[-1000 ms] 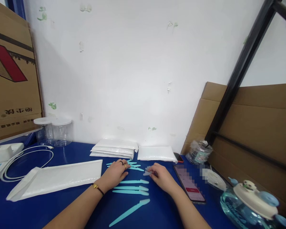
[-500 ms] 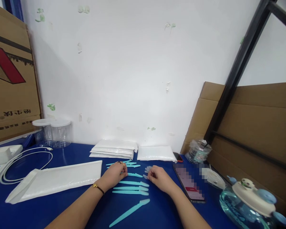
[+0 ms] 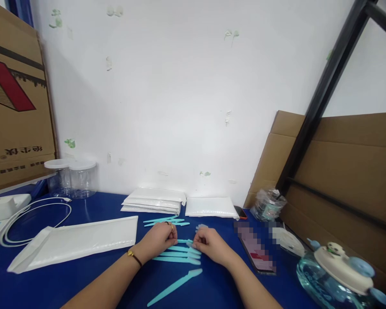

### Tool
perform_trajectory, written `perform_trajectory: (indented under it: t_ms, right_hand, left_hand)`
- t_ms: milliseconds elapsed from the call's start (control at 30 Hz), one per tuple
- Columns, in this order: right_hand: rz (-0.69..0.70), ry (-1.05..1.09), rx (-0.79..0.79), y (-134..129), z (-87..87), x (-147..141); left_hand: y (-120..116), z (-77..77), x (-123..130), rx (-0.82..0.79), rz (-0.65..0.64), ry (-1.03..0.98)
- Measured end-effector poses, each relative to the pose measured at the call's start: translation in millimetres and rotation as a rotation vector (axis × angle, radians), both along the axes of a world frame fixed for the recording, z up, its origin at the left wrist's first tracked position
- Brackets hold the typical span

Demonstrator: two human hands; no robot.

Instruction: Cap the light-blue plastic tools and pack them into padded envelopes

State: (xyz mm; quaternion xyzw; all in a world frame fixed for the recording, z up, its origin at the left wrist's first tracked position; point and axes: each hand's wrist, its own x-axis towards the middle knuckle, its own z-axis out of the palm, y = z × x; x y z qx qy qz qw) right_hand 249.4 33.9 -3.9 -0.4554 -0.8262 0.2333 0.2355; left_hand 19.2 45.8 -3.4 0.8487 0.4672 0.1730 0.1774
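Moving closer together, left hand (image 3: 159,239) and right hand (image 3: 214,245) are pinching one razor (image 3: 182,241) at lower centre, other razors (image 3: 174,287) and clear pieces (image 3: 201,226) remaining loose, finished count unclear.

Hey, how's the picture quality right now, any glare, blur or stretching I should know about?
Head view: even, bright light on the white wall, with a soft shadow at its left; shiny highlights on the long white packet; black frame leaning steeply toward the edge, likely lens distortion; blocky pixelation over part of the phone.
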Motion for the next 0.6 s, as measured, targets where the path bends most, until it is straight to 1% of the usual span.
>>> perform_trajectory:
  t_ms: [100, 167, 300, 400, 467, 600]
  right_hand:
    - [0.035, 0.014, -0.021, -0.8, -0.2, -2.2]
    - [-0.001, 0.016, 0.005, 1.2, 2.0, 3.8]
    - [-0.132, -0.034, 0.1, 7.9, 9.2, 27.2]
    - [-0.138, -0.093, 0.09, 10.8, 9.8, 38.1]
    - [-0.11, -0.104, 0.061, 10.8, 7.2, 37.0]
    - [-0.062, -0.075, 0.014, 6.9, 1.0, 21.5]
  left_hand:
    - [-2.4, -2.1, 6.1, -0.009, -0.024, 0.001]
    - [-2.0, -2.2, 5.9, 0.003, -0.013, 0.001]
    - [0.0, 0.6, -0.7, -0.002, 0.018, 0.01]
    - [0.3, 2.0, -4.0, -0.006, 0.027, 0.023]
    - [0.4, 1.6, -4.5, -0.003, 0.032, 0.027]
    - [0.8, -0.9, -4.0, 0.019, 0.02, 0.009]
